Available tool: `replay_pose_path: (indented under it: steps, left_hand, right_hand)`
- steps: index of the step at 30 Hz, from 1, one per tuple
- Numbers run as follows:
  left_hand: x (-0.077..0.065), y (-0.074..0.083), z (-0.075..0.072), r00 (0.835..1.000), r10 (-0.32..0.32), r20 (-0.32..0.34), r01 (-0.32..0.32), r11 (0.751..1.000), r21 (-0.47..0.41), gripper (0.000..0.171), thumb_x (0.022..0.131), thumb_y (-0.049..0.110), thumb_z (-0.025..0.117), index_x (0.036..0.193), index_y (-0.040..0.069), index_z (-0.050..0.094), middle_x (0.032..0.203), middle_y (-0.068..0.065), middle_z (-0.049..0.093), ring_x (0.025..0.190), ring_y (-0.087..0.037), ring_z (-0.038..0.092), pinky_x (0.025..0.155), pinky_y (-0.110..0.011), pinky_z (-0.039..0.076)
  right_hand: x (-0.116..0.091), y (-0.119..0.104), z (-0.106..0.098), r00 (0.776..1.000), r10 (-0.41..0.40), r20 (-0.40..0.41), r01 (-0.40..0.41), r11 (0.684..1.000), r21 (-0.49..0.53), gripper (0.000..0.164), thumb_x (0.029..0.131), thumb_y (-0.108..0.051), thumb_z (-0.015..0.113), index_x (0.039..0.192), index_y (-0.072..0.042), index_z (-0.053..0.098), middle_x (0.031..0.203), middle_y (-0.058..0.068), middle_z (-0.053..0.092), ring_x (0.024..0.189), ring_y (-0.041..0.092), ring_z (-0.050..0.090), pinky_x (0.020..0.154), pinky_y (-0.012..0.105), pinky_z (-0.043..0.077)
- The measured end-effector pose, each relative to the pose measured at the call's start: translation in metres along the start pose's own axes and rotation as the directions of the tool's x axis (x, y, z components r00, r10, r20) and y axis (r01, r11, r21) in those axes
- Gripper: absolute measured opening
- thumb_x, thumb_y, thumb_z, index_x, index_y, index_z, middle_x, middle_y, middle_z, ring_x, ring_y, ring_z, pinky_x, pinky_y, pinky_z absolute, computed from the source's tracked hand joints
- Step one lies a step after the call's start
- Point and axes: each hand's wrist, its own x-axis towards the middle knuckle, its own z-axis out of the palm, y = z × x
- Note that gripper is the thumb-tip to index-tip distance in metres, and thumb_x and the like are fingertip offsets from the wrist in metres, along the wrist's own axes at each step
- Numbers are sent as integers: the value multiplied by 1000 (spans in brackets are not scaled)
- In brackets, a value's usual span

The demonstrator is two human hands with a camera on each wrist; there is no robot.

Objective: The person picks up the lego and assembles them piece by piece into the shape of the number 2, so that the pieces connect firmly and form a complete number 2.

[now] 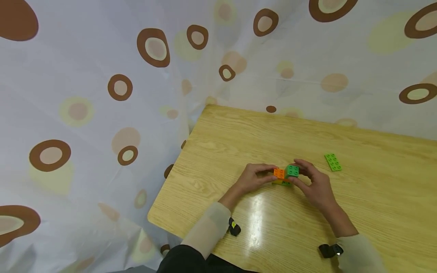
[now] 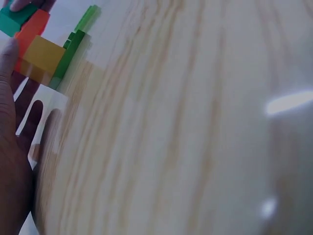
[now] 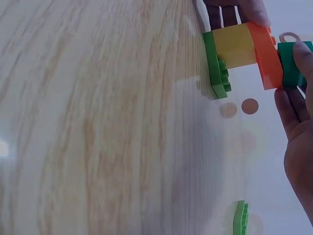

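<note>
A small stack stands on the table: a green base plate [image 3: 214, 68], a yellow block [image 3: 234, 46] on it, and an orange brick [image 1: 279, 173] on top, reaching out past the yellow one. My left hand [image 1: 250, 179] pinches the orange brick between thumb and fingers from the left. From the right, my right hand [image 1: 320, 187] grips a darker green brick [image 1: 292, 170], studs up, at the overhanging end of the orange brick. Whether the two bricks are joined cannot be told.
A loose light green plate [image 1: 333, 162] lies on the wooden table [image 1: 222, 151], beyond and to the right of my right hand. A white curtain [image 1: 85, 57] with brown rings and spots hangs behind and left of the table.
</note>
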Motion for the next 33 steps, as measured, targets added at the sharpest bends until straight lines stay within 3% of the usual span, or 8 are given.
replay_pose_path:
  steps: [4, 8, 11, 13, 22, 28, 30, 33]
  left_hand:
    - [0, 2, 4, 1000, 13, -7, -13, 1000, 18, 38, 97, 12, 78, 134, 4, 73, 128, -9, 75, 107, -4, 72, 91, -23, 58]
    - [1, 5, 8, 1000, 8, -2, -8, 1000, -15, 39, 98, 11, 77, 135, 2, 71, 129, -13, 74, 109, -6, 73, 91, -23, 59]
    - [3, 8, 8, 1000, -4, -4, 4, 998, -64, 39, 98, 9, 76, 135, 1, 71, 130, -17, 73, 109, -9, 74, 90, -26, 60]
    - [5, 9, 8, 1000, -13, -6, 12, 995, -101, 39, 97, 7, 76, 135, 0, 70, 130, -19, 73, 109, -12, 75, 89, -27, 61]
    - [8, 7, 12, 999, -35, 4, 36, 995, -89, 39, 98, 9, 76, 136, 0, 70, 132, -16, 72, 108, -10, 75, 87, -26, 61]
    - [8, 5, 12, 998, -55, -30, 52, 993, -106, 38, 97, 8, 78, 134, 1, 72, 131, -16, 73, 105, -11, 76, 87, -27, 61]
    - [7, 4, 13, 997, -65, -34, 61, 993, -103, 38, 97, 9, 77, 134, 2, 72, 131, -14, 73, 105, -11, 76, 87, -27, 61]
    - [6, 3, 14, 996, -83, -26, 81, 992, -93, 39, 99, 14, 77, 136, 6, 72, 132, -10, 73, 105, -9, 75, 86, -26, 61]
  right_hand:
    - [-1, -2, -2, 1000, 7, 13, -6, 995, -100, 72, 81, 8, 87, 146, -4, 60, 125, 15, 74, 108, 5, 70, 96, 12, 51]
    - [0, -4, -8, 998, 31, 58, -19, 981, -192, 69, 82, 0, 89, 144, -3, 59, 124, 15, 74, 102, 30, 75, 87, 39, 62]
    - [3, -5, -10, 996, 32, 89, -13, 979, -206, 67, 84, -2, 88, 144, -2, 59, 123, 18, 74, 102, 37, 74, 82, 57, 60]
    - [5, -4, -10, 995, 23, 96, -3, 979, -203, 66, 84, -1, 88, 143, 0, 58, 122, 20, 73, 101, 38, 74, 82, 60, 59]
    - [3, 4, -11, 996, 3, 84, 14, 978, -208, 69, 82, 2, 88, 143, 2, 57, 119, 22, 74, 101, 39, 74, 83, 59, 60]
    - [4, 9, -9, 996, 20, 91, -3, 983, -183, 69, 83, 1, 88, 144, 0, 56, 123, 21, 74, 103, 38, 75, 86, 55, 60]
    - [3, 8, -10, 995, 23, 99, -4, 983, -183, 75, 83, -2, 90, 148, -3, 54, 124, 19, 74, 104, 35, 75, 85, 51, 61]
    - [1, 10, -18, 997, 23, 76, -12, 990, -139, 89, 79, 0, 91, 156, -8, 48, 129, 17, 73, 114, 22, 73, 90, 33, 61]
